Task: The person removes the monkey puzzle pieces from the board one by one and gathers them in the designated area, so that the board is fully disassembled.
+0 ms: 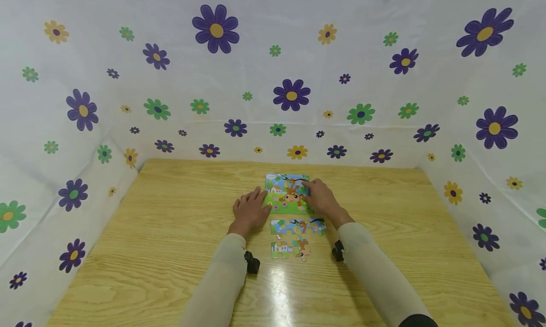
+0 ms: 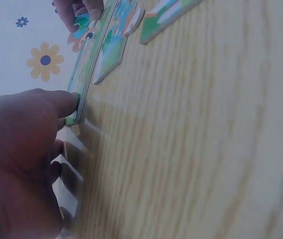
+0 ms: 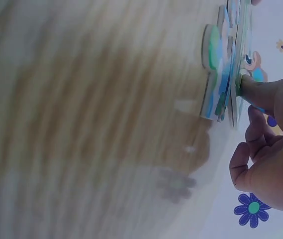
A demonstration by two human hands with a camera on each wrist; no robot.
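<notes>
A puzzle board [image 1: 279, 209] with a monkey picture lies flat on the table. My left hand [image 1: 250, 210] rests at its left side, with fingers spread on the wood and the thumb [image 2: 67, 103] on the board's near corner. At the board's right side, my right hand [image 1: 323, 197] pinches a puzzle piece [image 3: 250, 60] showing part of the monkey's face. That piece is tilted up from the board in both wrist views. Just nearer, a row of joined pieces [image 1: 294, 226] shows sky and branch. Below it sit a house piece [image 1: 279, 249] and a monkey piece [image 1: 302, 249].
The wooden table [image 1: 179, 213] meets a flower-printed cloth [image 1: 264, 61] at its back and sides. Small black wrist cameras hang under the left cuff [image 1: 251, 262] and the right cuff [image 1: 338, 250], close to the loose pieces.
</notes>
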